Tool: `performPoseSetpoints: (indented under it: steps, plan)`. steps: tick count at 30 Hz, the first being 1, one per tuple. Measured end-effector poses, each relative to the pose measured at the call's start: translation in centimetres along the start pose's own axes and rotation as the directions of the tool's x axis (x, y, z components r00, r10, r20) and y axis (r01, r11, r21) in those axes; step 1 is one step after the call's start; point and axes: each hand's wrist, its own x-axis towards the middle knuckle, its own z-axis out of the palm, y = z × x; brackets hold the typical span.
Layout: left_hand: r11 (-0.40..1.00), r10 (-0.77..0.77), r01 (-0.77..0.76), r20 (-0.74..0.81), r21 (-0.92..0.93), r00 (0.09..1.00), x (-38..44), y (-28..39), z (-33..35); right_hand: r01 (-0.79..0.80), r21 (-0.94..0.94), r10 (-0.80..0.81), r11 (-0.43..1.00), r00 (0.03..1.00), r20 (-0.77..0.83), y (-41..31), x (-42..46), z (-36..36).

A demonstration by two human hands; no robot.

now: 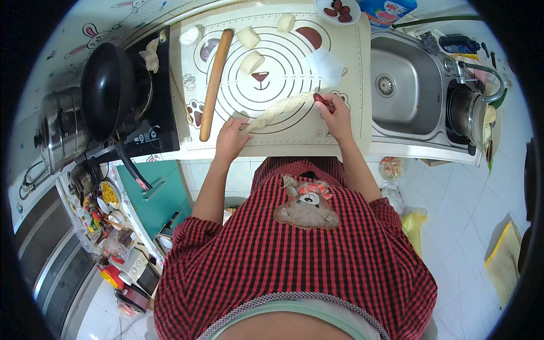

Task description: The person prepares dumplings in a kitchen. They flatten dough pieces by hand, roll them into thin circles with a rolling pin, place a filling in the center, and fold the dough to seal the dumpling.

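A braided strip of dough (282, 109) lies slantwise on the printed baking mat (361, 123) before me. My left hand (231, 138) holds the strip's lower left end between thumb and fingers. At its upper right end, my right hand (335, 114) pinches a dark red date (320, 99) that touches or nearly touches the dough. Several cut dough pieces, one near the bear's printed nose (252, 63), another above it (248, 38) and one farther back (286, 23), rest on the mat. A wooden rolling pin (216, 85) lies to the left of them.
A white bowl of dates (338, 10) stands at the back. On the left, a black wok (107, 91) sits over the cooktop (163, 136), its handle pointing towards me. A steel sink (408, 89) is on the right. A thin stick (180, 93) and a small white container (190, 36) lie left of the rolling pin.
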Motion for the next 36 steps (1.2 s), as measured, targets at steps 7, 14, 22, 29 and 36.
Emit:
performPoseSetpoints:
  steps: [7,14,22,29,36]
  plan:
    - [0.999,0.023,-0.024,-0.013,-0.044,1.0,2.8,1.8,1.6,0.153,-0.505,-0.054,0.849,0.977,0.205,-0.5,2.7,2.0]
    - [0.882,-0.124,0.219,0.241,-0.418,0.962,4.7,-0.5,2.2,0.084,-0.547,0.038,0.833,0.977,0.208,-1.7,2.8,2.2]
    - [0.925,-0.137,0.285,0.478,-0.252,0.868,6.2,1.3,-1.2,0.046,-0.496,0.141,0.867,0.932,0.334,-3.2,4.3,0.4]
    - [0.682,-0.145,0.419,0.45,-0.6,0.881,3.3,-3.7,-3.1,-0.309,-0.238,0.387,0.921,0.801,0.456,-5.6,8.4,-4.2]
    - [0.697,-0.256,0.415,0.338,-0.585,0.906,0.9,-4.6,-1.4,-0.346,-0.26,0.431,0.902,0.776,0.462,-4.5,9.5,-4.7]
